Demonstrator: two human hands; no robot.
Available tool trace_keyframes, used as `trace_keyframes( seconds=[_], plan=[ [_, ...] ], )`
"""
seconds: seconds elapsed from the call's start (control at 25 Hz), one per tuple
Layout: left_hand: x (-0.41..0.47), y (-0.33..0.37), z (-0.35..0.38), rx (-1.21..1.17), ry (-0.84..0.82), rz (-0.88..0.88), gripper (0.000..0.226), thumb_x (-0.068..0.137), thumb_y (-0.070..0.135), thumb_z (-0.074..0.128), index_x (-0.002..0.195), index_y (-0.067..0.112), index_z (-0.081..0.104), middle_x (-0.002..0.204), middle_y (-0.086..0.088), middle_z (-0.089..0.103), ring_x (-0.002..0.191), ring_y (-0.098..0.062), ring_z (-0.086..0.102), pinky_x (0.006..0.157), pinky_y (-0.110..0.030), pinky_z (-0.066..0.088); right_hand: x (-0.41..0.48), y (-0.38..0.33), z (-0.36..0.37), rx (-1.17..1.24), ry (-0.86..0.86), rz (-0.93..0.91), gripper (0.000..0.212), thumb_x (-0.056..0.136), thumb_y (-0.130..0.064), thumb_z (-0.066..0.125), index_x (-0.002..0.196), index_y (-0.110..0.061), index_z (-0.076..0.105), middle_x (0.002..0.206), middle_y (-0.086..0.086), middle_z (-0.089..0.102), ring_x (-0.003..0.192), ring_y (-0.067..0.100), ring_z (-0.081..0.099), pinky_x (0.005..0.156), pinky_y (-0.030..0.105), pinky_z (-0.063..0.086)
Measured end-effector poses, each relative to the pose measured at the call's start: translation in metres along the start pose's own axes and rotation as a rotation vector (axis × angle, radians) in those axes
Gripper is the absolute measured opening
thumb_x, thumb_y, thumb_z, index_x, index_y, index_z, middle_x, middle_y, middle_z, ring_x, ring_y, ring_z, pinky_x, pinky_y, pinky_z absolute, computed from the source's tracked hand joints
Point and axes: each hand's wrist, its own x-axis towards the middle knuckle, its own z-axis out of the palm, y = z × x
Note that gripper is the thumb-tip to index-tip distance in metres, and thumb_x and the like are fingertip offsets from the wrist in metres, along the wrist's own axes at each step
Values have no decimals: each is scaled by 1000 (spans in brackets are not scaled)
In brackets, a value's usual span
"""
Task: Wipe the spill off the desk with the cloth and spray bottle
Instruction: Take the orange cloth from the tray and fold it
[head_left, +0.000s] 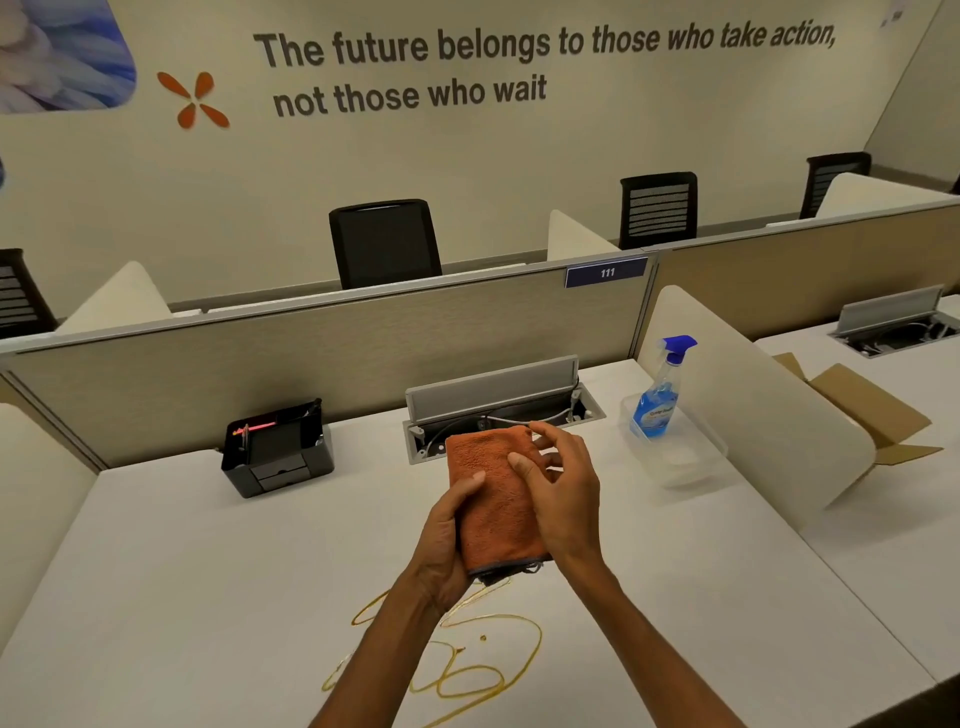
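Cloth, folded: left hand grips it, right hand pinches its edge. Spill on table just below, toward the person.

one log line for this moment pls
stage: cloth prep | left hand: grips cloth | right hand: pinches cloth edge | spray bottle: in tub, untouched | spill: unwiped

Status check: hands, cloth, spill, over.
Left hand and right hand grip cloth above desk. Spill unwiped, under the wrists. Spray bottle in tub, right. No obstruction seen.
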Motion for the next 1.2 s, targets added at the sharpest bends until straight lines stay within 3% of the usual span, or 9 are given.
trace_keyframes(
  seconds=[0.12,0.28,0.4,0.6,0.72,0.88,0.96,1.08,1.2],
  plan=[
    [14,0,0,-49,4,-17,58,78,45,73,127,17,59,107,-14,77,93,-38,75,72,-49,60,11,10,-1,17,-34,49,39,89,-29,72,120,-41,52,113,-12,57,96,1,60,64,8,51],
    [37,1,3,-177,-68,-117,70,86,67,53,134,17,60,132,-22,65,118,-45,63,92,-61,53,30,28,-7,92,-86,201,48,84,-42,73,127,-32,55,120,-11,57,99,6,62,70,13,53],
    [53,0,8,-191,-78,-109,76,85,72,47,138,18,58,135,-22,63,121,-45,61,94,-63,51,43,36,-13,80,-164,333,37,81,-51,73,110,-31,61,120,-3,62,99,10,63,70,17,51],
    [68,-1,20,-233,-101,-3,82,88,77,30,141,20,55,138,-19,61,124,-43,59,90,-60,54,65,18,-25,56,-229,88,13,90,-45,65,99,-47,57,100,-27,64,92,-6,63,66,7,50],
    [72,4,26,-254,-111,28,89,84,80,28,144,18,51,143,-21,56,131,-45,53,99,-62,48,82,-4,-36,25,-411,-73,15,91,-51,60,105,-51,56,97,-31,66,96,-11,61,75,4,49],
    [71,13,23,-205,-76,74,90,89,79,20,134,13,62,140,-22,58,133,-39,53,112,-55,37,98,-38,-52,-24,-738,-139,18,91,-53,58,109,-50,58,105,-27,66,101,-4,63,79,14,53],
    [68,21,21,-92,-84,78,87,92,77,16,127,17,69,134,-20,64,128,-35,59,109,-51,42,103,-57,-61,-60,-891,-159,21,88,-56,57,109,-54,57,105,-31,64,102,-5,63,80,15,51],
    [62,36,21,114,-78,117,64,103,60,24,119,21,73,110,-7,77,102,-23,74,82,-38,60,110,-81,-72,-119,-1040,-210,20,90,-53,58,110,-53,58,105,-26,67,103,-1,64,81,16,53],
    [55,44,28,209,-126,50,41,104,46,39,104,32,78,98,3,79,85,-9,76,66,-24,60,119,-93,-74,-102,-1093,-225,20,92,-40,61,108,-52,62,103,-25,69,104,1,65,86,10,52]
  ],
)
